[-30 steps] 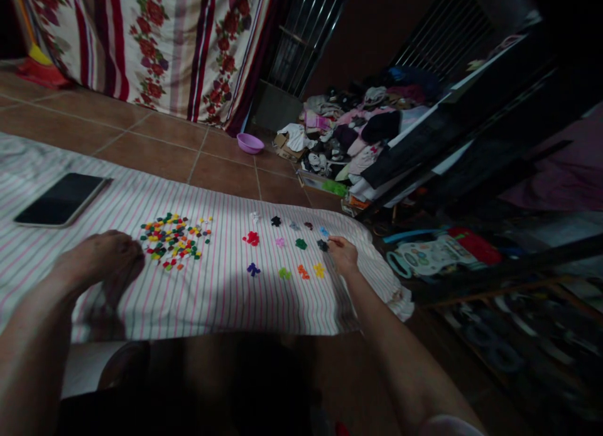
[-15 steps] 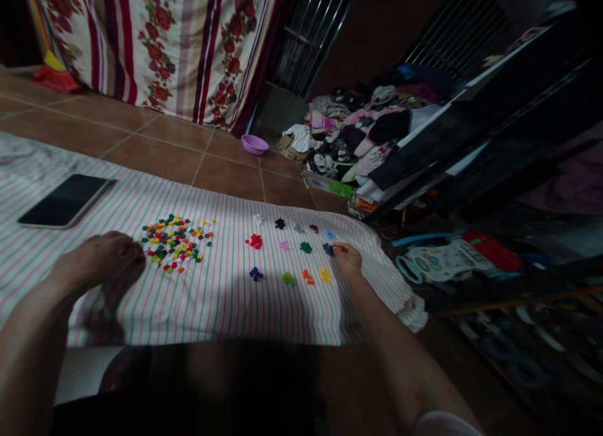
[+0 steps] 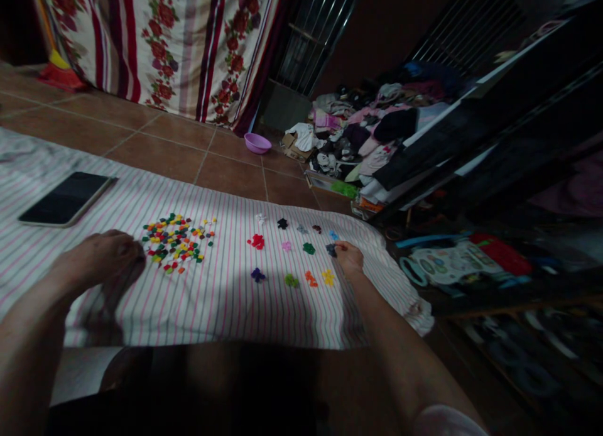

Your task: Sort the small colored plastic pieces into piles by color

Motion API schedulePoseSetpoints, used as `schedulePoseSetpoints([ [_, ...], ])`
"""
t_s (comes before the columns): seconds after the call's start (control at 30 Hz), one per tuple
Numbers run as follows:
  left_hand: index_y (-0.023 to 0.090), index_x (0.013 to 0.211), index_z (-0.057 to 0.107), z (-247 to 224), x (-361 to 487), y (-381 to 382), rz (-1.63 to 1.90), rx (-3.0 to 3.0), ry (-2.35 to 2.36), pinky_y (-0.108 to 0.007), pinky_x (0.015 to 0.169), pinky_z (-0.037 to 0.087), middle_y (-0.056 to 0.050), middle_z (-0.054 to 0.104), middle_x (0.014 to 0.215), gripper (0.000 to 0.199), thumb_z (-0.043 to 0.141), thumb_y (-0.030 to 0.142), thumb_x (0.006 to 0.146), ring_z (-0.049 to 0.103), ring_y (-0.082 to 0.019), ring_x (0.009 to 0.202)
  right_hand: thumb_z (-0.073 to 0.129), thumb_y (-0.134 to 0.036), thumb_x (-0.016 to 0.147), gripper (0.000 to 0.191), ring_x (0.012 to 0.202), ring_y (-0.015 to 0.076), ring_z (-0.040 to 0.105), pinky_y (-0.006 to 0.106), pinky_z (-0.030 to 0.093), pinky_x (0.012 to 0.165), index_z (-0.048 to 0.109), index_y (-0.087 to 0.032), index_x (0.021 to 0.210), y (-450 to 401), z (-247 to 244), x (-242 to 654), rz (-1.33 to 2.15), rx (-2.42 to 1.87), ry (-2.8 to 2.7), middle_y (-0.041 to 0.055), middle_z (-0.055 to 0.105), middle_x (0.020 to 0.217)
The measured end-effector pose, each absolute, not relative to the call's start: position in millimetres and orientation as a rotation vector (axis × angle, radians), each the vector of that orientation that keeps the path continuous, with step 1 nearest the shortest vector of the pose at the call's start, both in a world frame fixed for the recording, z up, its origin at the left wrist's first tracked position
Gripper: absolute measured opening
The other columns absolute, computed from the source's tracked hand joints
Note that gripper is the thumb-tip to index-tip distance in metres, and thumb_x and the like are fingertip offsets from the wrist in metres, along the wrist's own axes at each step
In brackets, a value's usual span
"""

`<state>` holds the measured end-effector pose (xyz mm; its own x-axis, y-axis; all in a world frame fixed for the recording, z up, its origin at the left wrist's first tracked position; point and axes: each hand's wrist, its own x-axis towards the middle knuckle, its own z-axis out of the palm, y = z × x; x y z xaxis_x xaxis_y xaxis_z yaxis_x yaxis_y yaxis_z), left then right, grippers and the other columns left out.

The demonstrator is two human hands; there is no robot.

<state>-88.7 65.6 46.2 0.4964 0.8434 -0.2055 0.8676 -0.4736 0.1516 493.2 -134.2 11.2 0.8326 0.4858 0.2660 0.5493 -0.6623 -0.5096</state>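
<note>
My left hand point(image 3: 106, 254) rests with curled fingers at the left edge of a mixed pile of small coloured pieces point(image 3: 176, 241); what its fingers hold, if anything, is hidden. My right hand point(image 3: 349, 257) has its fingertips pinched at the dark grey cluster point(image 3: 331, 250); any piece between them is too small to make out. Small one-colour clusters lie in rows, among them red point(image 3: 257, 241), pink point(image 3: 287, 246), dark green point(image 3: 308, 249), dark blue point(image 3: 257, 274), lime green point(image 3: 291, 279), orange point(image 3: 311, 278) and yellow point(image 3: 328, 277). White, black and light blue ones lie behind.
A striped cloth point(image 3: 226, 310) lies under everything. A phone point(image 3: 66, 199) is on its left part. Beyond are a purple basin point(image 3: 257, 143) on the tiled floor, a heap of clothes point(image 3: 367, 128), and a shelf at the right.
The view has shifted slightly, so the clusters appear a little farther right. Both hands stay at nearly the same places, the right one still at the dark grey cluster.
</note>
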Motion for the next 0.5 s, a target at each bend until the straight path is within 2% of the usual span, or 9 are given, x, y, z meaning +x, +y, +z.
schedulePoseSetpoints([
  [0.3, 0.014, 0.107, 0.071, 56, -84, 61, -0.282, 2.475, 1.469, -0.04, 0.099, 0.046, -0.015, 0.069, 0.117, 0.043, 0.034, 0.025, 0.09, 0.065, -0.028, 0.112, 0.052, -0.019, 0.076, 0.025, 0.092, 0.0243, 0.071, 0.037, 0.052, 0.092, 0.075, -0.021, 0.085, -139, 12, 484, -0.134, -2.438, -0.796, 0.0074, 0.077, 0.094],
  [0.5, 0.013, 0.108, 0.07, 50, -89, 64, -0.181, 2.445, 1.475, -0.04, 0.098, 0.047, -0.017, 0.069, 0.117, 0.046, 0.032, 0.031, 0.089, 0.067, -0.029, 0.106, 0.052, -0.015, 0.075, 0.03, 0.097, 0.0266, 0.068, 0.041, 0.05, 0.094, 0.076, -0.017, 0.094, -140, 23, 486, -0.14, -2.477, -0.884, 0.0113, 0.074, 0.096],
])
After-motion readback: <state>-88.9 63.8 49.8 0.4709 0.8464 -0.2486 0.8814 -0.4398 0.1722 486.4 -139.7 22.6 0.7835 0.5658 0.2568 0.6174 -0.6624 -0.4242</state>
